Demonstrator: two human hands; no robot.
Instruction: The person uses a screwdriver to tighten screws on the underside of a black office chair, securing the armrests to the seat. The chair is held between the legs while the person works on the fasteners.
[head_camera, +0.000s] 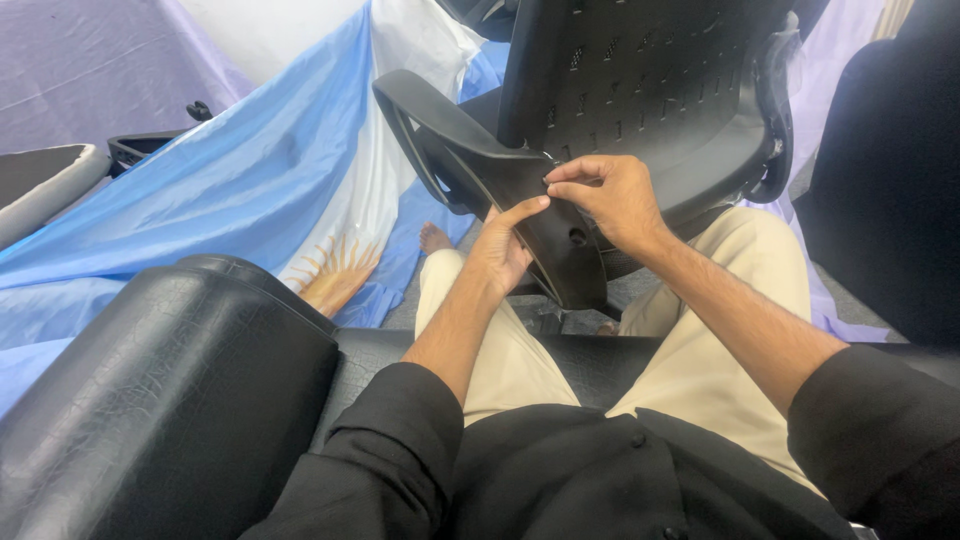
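A black plastic office chair (640, 80) lies tipped in front of me, its perforated seat shell facing me. Its black armrest (450, 140) sticks out to the left and runs down into a bracket (565, 255) with a round hole. My left hand (505, 245) holds the bracket's near edge, thumb pressed along it. My right hand (610, 195) pinches something small at the top of the bracket, against the seat shell; what it pinches is hidden by the fingers. My legs in beige trousers (700, 360) reach under the chair.
I sit on a black leather sofa, its armrest (170, 400) at the lower left. A light blue and white cloth with a yellow sun (270, 190) covers the floor on the left. Another black object (890, 170) stands at the right. A bare foot (435, 238) shows near the cloth.
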